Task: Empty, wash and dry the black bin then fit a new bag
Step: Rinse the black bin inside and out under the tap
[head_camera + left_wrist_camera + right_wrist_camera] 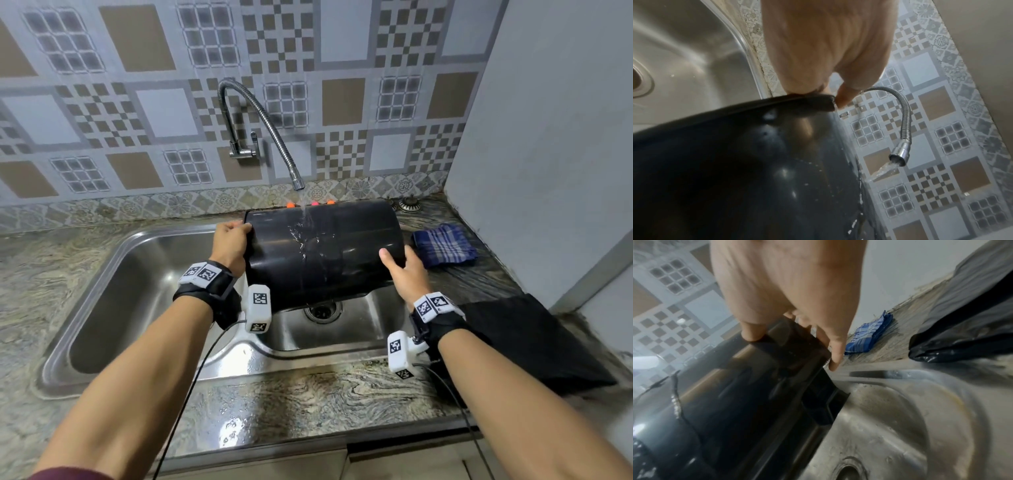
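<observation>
The black bin (325, 250) lies on its side across the right sink bowl (363, 329), under the flexible tap (296, 180). Water runs from the spout onto the bin's wall and streams down it. My left hand (231, 241) grips the bin's open rim on the left; the left wrist view shows the fingers hooked over the rim (813, 99) of the bin (735, 178). My right hand (402, 270) holds the base end, thumb on the wall, fingers round the bottom edge (789, 340). A flat black bag (534, 346) lies on the counter to the right.
A folded blue checked cloth (443, 245) sits on the counter right of the bin, near the wall corner. The left sink bowl (137, 294) holds nothing. The drain (322, 310) shows below the bin. The front counter (291, 404) is wet.
</observation>
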Available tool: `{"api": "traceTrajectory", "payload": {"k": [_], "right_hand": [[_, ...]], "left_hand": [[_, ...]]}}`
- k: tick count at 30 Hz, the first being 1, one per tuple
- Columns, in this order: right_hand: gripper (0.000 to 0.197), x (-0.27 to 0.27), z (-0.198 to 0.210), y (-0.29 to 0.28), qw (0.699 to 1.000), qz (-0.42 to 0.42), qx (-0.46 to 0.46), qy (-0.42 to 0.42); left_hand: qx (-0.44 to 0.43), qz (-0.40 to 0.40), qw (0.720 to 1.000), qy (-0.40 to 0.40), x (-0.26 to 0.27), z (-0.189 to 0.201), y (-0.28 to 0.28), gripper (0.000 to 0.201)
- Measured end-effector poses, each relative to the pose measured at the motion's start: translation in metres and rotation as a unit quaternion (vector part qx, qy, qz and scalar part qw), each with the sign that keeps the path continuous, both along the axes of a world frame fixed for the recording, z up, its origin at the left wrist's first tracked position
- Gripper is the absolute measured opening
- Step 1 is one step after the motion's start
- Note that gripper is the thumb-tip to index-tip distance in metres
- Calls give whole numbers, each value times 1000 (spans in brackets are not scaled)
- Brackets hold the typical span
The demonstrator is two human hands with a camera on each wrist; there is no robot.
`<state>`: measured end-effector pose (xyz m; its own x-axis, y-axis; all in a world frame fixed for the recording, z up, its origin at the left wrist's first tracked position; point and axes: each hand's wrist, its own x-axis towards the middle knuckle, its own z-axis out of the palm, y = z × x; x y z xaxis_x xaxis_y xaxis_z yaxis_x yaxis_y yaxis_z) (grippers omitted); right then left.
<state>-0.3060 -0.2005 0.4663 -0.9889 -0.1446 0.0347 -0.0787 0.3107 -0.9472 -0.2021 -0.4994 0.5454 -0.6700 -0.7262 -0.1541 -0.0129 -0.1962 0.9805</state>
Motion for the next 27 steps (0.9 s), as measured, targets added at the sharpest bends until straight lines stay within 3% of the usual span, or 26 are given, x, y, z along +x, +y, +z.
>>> {"api": "traceTrajectory", "payload": {"k": [3, 7, 13, 16, 21, 24, 27], "right_hand": [[28, -1, 5, -3, 998, -55, -3, 23], [31, -6, 7, -3, 994, -98, 26, 27], [35, -16, 17, -10, 993, -113, 36, 29], [33, -25, 22, -13, 992, -122, 31, 18], [32, -28, 26, -12, 993, -116, -2, 5], [33, -25, 30, -15, 994, -104, 8, 18], [33, -26, 38, -19, 994, -110, 0, 15]], "left_hand": [[45, -67, 997, 17, 3, 9, 3, 34], [23, -153, 988, -12, 5, 2, 7, 34], [87, -77, 993, 26, 9, 2, 13, 25], [124, -96, 987, 31, 9, 4, 7, 32], [65, -157, 985, 1, 15, 1, 2, 29], [36, -103, 994, 6, 15, -5, 5, 25], [83, -46, 995, 30, 14, 1, 6, 26]]}}
